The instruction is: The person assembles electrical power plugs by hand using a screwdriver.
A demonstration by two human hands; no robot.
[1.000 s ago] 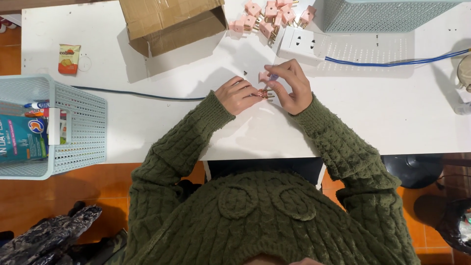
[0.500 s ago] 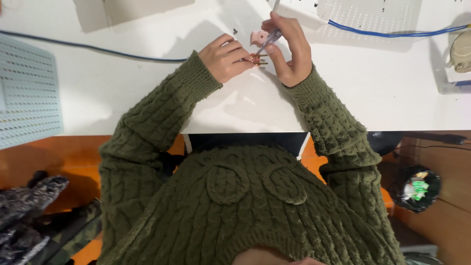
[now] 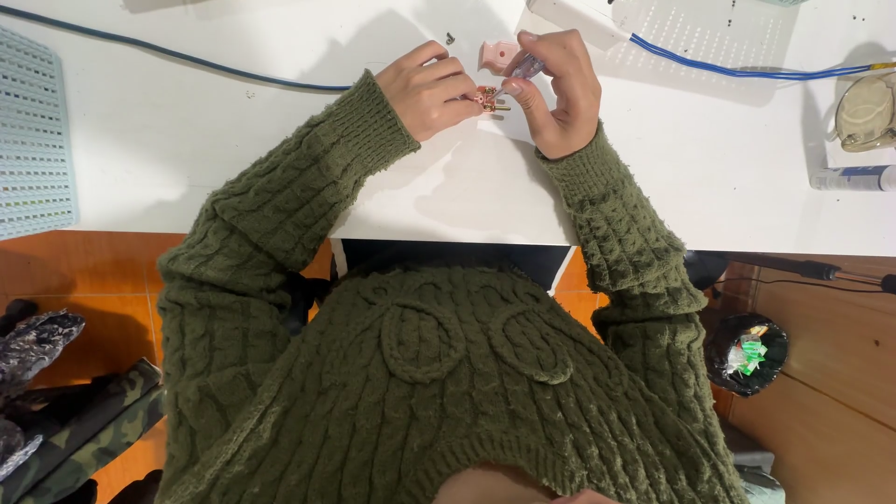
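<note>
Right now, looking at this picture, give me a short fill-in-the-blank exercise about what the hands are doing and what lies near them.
1. The left hand pinches a small pink plug part with ____ metal prongs.
2. The right hand holds a thin ____ to that part.
3. The cable right of the hands is ____.
4. Both sleeves are ____ knit.

Missing words: brass; screwdriver; blue; green

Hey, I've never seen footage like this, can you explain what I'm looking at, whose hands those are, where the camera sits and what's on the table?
The camera is worn on a person's head and looks straight down, so you see their green sweater and both bare hands over a white table. The left hand pinches a small pink plug part with metal prongs. The right hand holds a thin tool against it. Another pink piece, a blue cable and a pale blue basket lie on the table.
</note>
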